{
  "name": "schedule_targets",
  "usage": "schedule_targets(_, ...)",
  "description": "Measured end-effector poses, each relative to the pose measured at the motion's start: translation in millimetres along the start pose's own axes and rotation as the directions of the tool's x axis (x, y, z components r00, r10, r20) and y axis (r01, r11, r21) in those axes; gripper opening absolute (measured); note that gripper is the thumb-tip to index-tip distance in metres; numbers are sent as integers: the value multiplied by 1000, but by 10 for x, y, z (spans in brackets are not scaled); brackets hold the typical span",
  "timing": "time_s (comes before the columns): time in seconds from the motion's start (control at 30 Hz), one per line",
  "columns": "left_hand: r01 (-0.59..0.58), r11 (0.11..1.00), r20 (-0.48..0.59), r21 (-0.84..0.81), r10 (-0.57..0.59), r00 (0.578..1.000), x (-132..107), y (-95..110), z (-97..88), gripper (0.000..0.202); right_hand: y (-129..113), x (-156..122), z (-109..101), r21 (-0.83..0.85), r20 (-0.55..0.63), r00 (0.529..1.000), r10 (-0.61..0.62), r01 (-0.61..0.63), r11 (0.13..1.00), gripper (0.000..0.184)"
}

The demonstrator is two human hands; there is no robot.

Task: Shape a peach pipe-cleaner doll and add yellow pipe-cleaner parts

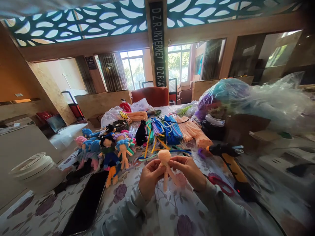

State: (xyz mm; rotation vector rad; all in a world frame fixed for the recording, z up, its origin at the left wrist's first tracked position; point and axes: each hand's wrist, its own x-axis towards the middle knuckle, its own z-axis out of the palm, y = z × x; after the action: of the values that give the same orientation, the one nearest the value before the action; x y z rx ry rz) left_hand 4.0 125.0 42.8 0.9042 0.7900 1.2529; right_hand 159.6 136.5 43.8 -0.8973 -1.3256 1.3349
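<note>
Over the floral-patterned counter (169, 211), a peach-coloured doll (164, 157) is held between the left grip (152, 176) and the right grip (189, 168), pinched below the head by both; its long axis is set near upright, legs lowermost, neither side nearer.

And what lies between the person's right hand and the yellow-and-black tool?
In the head view, a red loop handle beside the right sleeve, plus a small purple piece farther back, between the right hand and that tool.

Fuzzy peach doll (164, 157), upright
</note>
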Motion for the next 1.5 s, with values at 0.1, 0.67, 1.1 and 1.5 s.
schedule_targets(0.1, 8, 1000, 4, 12, -8, 1000, -2, 3, 1, 28, -8, -2, -2, -33, -11, 1000, 9, -9, 999, 28)
schedule_targets(0.67, -26, 999, -24, 33, 27, 999, 28, -50, -37, 28, 96, 20, 26, -175, -48, 998, -44, 35, 984, 32)
schedule_targets(1.1, -8, 1000, -52, 26, 9, 999, 45, -94, -75, 26, 144, -6, 100, -311, -91, 994, -65, 34, 950, 36)
schedule_targets(1.5, 11, 1000, -55, -27, -13, 998, 48, -43, -48, 27, 162, 38, 46, -11, -22, 999, 23, -23, 1000, 29)
